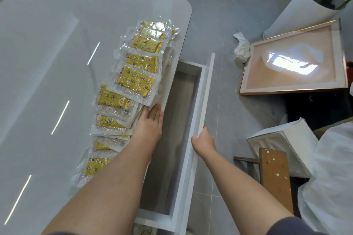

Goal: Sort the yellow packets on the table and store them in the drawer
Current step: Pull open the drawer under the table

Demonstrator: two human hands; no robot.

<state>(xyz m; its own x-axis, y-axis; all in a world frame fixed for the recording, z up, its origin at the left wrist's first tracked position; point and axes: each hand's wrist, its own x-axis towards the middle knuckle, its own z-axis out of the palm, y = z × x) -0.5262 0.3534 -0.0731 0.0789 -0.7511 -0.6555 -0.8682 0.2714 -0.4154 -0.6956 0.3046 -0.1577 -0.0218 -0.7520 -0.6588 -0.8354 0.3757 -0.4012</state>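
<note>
My left arm reaches forward, my left hand (151,118) flat with fingers straight, its fingertips touching the yellow packets (134,82), which lie in an overlapping row along the right edge of the table (57,63). My right hand (203,139) curls over the front panel of the pulled-out drawer (204,91), gripping it; its fingertips are hidden.

Yellow packets (133,82) overlapping in a long row along the right edge of a glossy table (47,44). Left hand (150,120) flat, fingers straight, touching the packets. Right hand (203,142) gripping the front panel of the open drawer (202,97). On the floor, a picture frame (294,57) and a plant pot (298,5).
</note>
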